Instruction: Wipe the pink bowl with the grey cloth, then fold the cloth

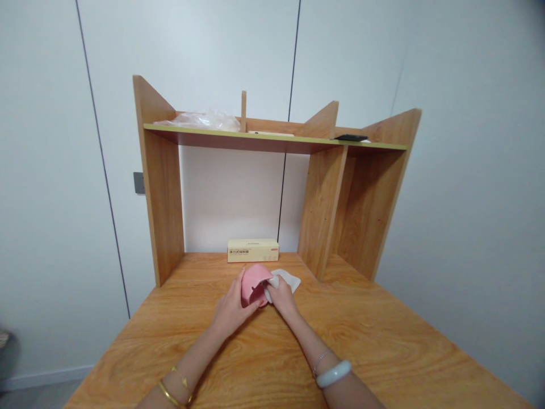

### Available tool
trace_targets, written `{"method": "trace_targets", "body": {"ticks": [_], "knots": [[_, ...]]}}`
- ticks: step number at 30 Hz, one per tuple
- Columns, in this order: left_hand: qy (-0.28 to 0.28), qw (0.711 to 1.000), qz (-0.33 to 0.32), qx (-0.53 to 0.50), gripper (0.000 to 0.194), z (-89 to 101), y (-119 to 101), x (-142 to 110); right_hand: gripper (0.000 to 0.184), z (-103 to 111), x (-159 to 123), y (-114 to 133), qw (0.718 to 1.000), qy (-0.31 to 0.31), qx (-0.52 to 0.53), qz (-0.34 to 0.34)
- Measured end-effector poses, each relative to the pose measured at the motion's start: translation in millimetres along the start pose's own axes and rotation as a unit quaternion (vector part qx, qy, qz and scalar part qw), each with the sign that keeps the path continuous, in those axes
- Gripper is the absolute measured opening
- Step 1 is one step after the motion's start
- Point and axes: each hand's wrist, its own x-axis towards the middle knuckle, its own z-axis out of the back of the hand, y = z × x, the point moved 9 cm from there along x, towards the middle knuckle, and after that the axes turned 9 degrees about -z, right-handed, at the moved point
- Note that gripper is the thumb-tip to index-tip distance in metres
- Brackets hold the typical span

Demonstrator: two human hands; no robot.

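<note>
My left hand (230, 304) is curled around the left side of a pink, rounded, hollow item (254, 279) that looks like a cap, thumb at its lower edge. Its opening faces me and to the right, with a dark detail at the rim. At that opening, my right hand (281, 296) is closed on a white cloth or tissue (288, 278). Part of the white piece spreads out behind the hand onto the table, and part shows beside the fingers. The right fingertips are partly hidden by the pink rim.
Behind the hands, a cream-coloured long box (252, 250) lies on the wooden table (238, 363). A wooden shelf unit (164, 199) stands around it at the back. On its upper board are a clear plastic bag (208, 120) and a dark flat item (351, 137).
</note>
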Motion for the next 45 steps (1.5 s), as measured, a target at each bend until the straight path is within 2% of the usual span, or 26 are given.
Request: {"method": "trace_targets", "body": {"ticks": [3,5,9,11,13,17,20,24,29,31,34,37,41,45], "knots": [[0.0,1.0,-0.016,0.011,0.073,0.6,-1.1,1.0,0.013,1.4,-1.7,2.6,1.0,-0.001,-0.005,0.004],[0.009,0.999,-0.013,0.039,0.069,2.2,-2.9,1.7,0.019,9.2,-4.5,10.2,0.999,-0.027,-0.032,0.023],[0.046,0.995,0.003,0.091,0.067,4.0,-8.6,1.9,0.016,28.2,-16.8,40.8,0.978,-0.112,-0.13,0.117],[0.06,0.994,0.007,0.096,0.069,3.0,-10.8,1.5,0.011,29.8,-20.9,49.8,0.971,-0.117,-0.149,0.143],[0.059,0.995,0.005,0.085,0.07,1.8,-12.1,1.0,0.009,27.7,-19.1,47.0,0.977,-0.098,-0.143,0.128],[0.03,0.999,-0.001,0.038,0.074,-0.8,-10.8,-0.9,0.01,24.9,-7.0,19.2,0.994,-0.069,-0.084,0.034],[0.028,0.999,0.013,0.012,0.08,-5.2,-4.9,-3.5,0.011,23.6,-0.1,3.1,0.998,-0.06,-0.025,-0.003],[0.033,0.999,0.032,-0.02,0.077,-8.7,2.8,-4.7,0.011,15.6,2.6,-2.0,0.999,-0.044,-0.003,-0.007],[0.01,0.999,0.03,0.001,0.071,1.2,2.0,-1.4,0.014,10.0,-3.2,5.8,0.999,-0.042,-0.021,0.002],[0.013,0.999,0.025,0.034,0.072,5.6,-3.3,-0.4,0.016,16.0,-8.1,17.0,0.995,-0.068,-0.063,0.028],[0.035,0.997,0.005,0.068,0.076,7.4,-15.4,0.3,0.009,24.3,-18.9,43.5,0.979,-0.104,-0.131,0.12],[0.051,0.996,-0.003,0.076,0.079,7.1,-22.9,0.4,0.01,26.7,-24.0,55.0,0.971,-0.099,-0.148,0.16],[0.067,0.994,0.005,0.088,0.075,2.4,-18.4,0.3,0.01,23.6,-15.2,39.3,0.983,-0.067,-0.139,0.104],[0.033,0.998,0.008,0.048,0.07,-0.9,-6.0,-0.5,0.013,15.9,-4.3,13.5,0.992,-0.039,-0.119,0.029]]}}
